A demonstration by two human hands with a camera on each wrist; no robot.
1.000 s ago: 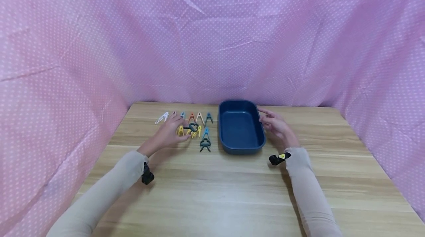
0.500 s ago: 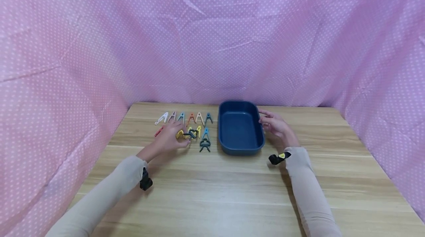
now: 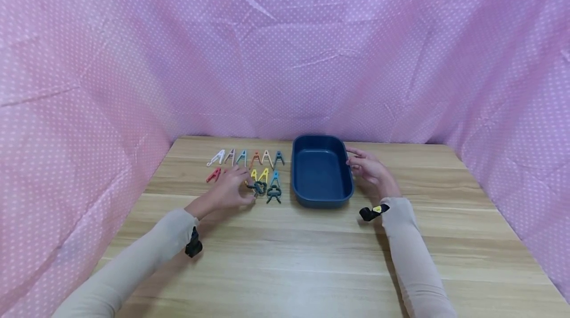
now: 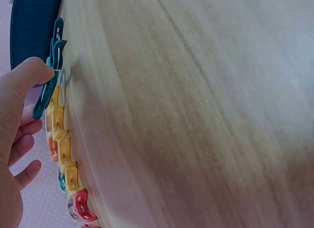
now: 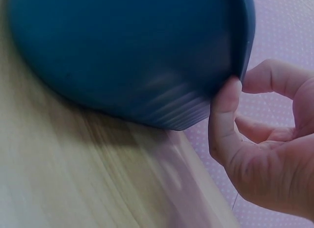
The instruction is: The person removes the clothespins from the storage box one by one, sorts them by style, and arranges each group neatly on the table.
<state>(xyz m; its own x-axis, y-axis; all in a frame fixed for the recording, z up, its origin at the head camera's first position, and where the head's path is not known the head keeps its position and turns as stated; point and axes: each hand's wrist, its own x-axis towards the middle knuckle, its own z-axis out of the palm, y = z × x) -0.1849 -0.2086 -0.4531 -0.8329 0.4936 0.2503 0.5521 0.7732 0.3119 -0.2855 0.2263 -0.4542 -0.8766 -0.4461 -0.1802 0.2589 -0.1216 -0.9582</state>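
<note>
My left hand [image 3: 228, 188] pinches a dark green spring clip [image 4: 45, 96] between thumb and fingers, close above the table. Beside it lies another dark green clip [image 3: 273, 193], just below a blue clip [image 3: 275, 178]. Yellow clips [image 3: 263, 175] sit behind the held clip, partly hidden by the hand. A red clip [image 3: 213, 175] lies to the left of the hand. My right hand [image 3: 370, 169] holds the right side of a dark blue rectangular basin [image 3: 322, 201]; in the right wrist view, its thumb and index finger meet at the basin's edge.
A back row holds a white clip [image 3: 216, 158], a light blue clip [image 3: 242, 158], an orange clip [image 3: 256, 159], a cream clip [image 3: 267, 158] and others. The wooden table [image 3: 285, 263] reaches back to a pink dotted curtain [image 3: 285, 61].
My left hand has drawn slightly toward the front with the dark green clip, and the red clip at its left has come into view. My right hand stays at the basin.
</note>
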